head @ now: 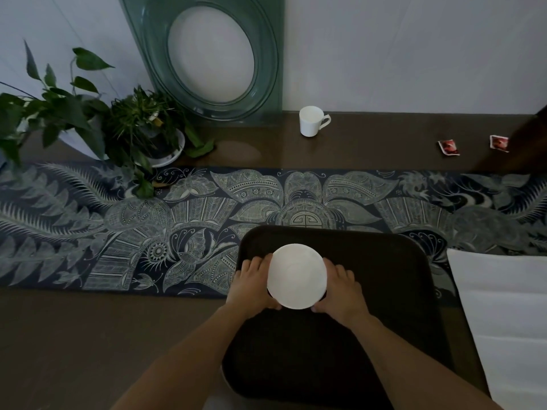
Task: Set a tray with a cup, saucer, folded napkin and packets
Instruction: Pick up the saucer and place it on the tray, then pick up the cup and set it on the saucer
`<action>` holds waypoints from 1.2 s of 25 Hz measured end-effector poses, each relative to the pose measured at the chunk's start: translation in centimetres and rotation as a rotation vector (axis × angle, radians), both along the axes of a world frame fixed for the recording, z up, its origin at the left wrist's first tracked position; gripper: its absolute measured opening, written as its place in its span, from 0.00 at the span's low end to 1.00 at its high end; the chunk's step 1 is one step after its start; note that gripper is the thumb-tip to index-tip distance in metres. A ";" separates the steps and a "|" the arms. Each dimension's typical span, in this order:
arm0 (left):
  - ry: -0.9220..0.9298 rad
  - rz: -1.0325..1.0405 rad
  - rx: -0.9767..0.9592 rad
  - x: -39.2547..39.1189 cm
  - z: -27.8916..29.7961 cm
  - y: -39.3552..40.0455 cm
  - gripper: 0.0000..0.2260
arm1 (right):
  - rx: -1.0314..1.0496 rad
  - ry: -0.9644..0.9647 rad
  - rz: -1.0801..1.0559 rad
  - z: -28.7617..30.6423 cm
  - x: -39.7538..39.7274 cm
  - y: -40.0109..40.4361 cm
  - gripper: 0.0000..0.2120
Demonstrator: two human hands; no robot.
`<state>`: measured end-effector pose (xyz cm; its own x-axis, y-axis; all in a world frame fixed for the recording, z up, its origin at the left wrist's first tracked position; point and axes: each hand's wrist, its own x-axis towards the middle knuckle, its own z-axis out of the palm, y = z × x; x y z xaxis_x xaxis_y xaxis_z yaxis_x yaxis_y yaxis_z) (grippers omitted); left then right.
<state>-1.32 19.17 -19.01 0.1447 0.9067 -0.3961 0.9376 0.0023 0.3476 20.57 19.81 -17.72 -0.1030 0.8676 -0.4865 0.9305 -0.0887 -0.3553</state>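
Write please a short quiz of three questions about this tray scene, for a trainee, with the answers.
1. True or false: the cup already stands on the saucer.
2. Which things hold the saucer over the tray? A) left hand only B) right hand only C) both hands
3. How many red packets lie on the table, and on which side of the cup?

Key
1. False: the cup stands apart, near the wall.
2. C
3. Two, to the right of the cup.
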 end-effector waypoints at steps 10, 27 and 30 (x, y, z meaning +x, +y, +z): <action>0.014 -0.003 -0.015 0.0 0.2 0.1 0.52 | -0.005 0.011 0.033 -0.2 0.7 0.4 0.51; 0.148 -0.162 -0.287 -0.9 5.3 23.1 0.23 | -0.085 -0.230 0.421 4.2 4.8 20.7 0.13; 0.190 -0.189 -0.307 0.5 5.8 29.6 0.26 | -0.075 -0.337 0.434 4.8 5.2 26.7 0.16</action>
